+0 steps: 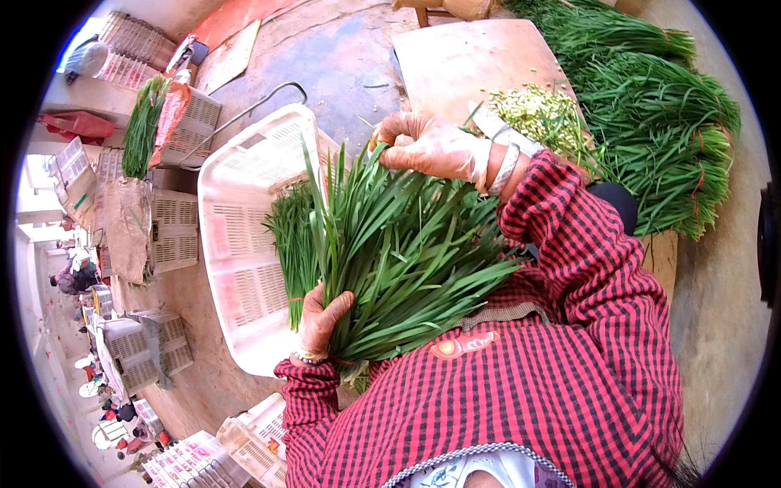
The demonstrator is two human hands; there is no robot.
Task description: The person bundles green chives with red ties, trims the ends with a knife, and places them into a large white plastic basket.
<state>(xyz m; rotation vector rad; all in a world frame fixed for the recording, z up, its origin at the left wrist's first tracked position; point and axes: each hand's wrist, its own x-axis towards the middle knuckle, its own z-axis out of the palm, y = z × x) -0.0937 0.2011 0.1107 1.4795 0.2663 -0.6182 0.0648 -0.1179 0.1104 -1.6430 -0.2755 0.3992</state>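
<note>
A large loose bunch of garlic chives (pixel 415 256) lies across my lap, its long flat green leaves fanned out to the right. My left hand (pixel 320 320), in a thin clear glove, grips the bunch at its left edge, thumb on top. Above the leaves, my right hand (pixel 421 146), gloved too, pinches a leaf tip between thumb and forefinger. Just left of the bunch stands a white slatted plastic crate (pixel 235 244). Inside it is a bundle of chives (pixel 296 244) tied with a red band. The lower ends of the held bunch are mostly hidden.
At upper right, a board (pixel 464 58) carries cut stem ends (pixel 537 113) and a broad metal blade (pixel 503 125). Banded chive bundles (pixel 659 116) are heaped beyond it. A long metal hook (pixel 256 104) leans by the crate. More crates (pixel 174 229) and distant people are at left.
</note>
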